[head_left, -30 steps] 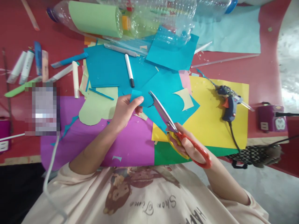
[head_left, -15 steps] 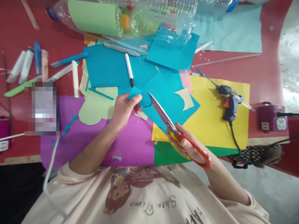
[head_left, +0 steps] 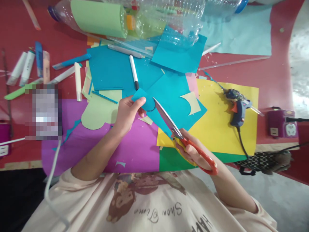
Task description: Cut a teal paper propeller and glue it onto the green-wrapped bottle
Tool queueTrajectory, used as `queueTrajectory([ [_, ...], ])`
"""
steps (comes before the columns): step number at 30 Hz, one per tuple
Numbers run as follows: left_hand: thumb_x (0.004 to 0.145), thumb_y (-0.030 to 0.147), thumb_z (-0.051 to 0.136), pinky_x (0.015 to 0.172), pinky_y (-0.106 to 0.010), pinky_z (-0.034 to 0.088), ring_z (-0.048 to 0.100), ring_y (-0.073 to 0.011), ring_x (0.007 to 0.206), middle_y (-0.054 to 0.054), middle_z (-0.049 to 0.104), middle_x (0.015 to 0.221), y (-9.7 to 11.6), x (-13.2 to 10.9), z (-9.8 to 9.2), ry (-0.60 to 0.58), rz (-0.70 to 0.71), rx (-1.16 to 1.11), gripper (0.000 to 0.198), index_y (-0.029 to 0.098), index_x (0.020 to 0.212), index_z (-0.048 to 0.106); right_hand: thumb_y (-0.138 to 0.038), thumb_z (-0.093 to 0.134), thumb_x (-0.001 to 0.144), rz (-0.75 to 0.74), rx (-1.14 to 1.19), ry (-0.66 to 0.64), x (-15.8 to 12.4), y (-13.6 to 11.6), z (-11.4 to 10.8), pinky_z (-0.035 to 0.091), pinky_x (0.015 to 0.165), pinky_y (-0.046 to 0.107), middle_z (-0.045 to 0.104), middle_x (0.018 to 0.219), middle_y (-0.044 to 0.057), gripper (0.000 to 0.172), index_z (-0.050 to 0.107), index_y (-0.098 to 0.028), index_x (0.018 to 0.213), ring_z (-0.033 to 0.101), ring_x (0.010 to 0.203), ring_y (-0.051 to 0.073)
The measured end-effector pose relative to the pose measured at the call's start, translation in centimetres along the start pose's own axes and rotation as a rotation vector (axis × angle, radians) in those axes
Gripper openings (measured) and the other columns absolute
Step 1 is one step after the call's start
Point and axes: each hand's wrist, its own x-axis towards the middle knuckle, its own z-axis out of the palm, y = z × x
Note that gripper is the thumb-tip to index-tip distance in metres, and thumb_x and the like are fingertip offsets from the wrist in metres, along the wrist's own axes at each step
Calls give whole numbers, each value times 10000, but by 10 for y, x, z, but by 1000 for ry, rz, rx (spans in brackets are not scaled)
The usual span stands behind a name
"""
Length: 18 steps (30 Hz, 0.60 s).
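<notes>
My left hand (head_left: pixel 130 109) pinches a small piece of blue paper (head_left: pixel 149 103) between thumb and fingers. A dark curved line runs along the paper's right edge. My right hand (head_left: pixel 191 149) grips scissors (head_left: pixel 177 130) with red and yellow handles. Their blades point up and left, with the tips right beside the curved line; whether they touch the paper I cannot tell. Below both hands lie larger blue sheets (head_left: pixel 169 87). A white marker with a dark end (head_left: pixel 133 71) rests just above my left hand.
Clear plastic bottles (head_left: pixel 169 14) lie along the far side. A glue gun (head_left: pixel 238 109) sits on yellow paper (head_left: pixel 217 122) to the right. Several markers (head_left: pixel 27 69) and a blurred-out object (head_left: pixel 47 112) are on the left. Purple paper (head_left: pixel 137 148) covers the near edge.
The blue piece in my left hand has tilted slightly, so its curved line shows lower. The scissor blades look closer together. Both hands stay nearly in place.
</notes>
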Motion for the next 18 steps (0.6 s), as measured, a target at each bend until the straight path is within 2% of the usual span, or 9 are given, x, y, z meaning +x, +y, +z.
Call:
queueTrajectory([
  [18,760,342,641,418,-214,421,507,-84,407,40,531,442,-1,0,-2,11,21,30,315,205,517,493,-844,489,733,22,-31,30,-1,-6,3,228,368,208,424,654,-66,728,513,-197,1066,274,445,51],
])
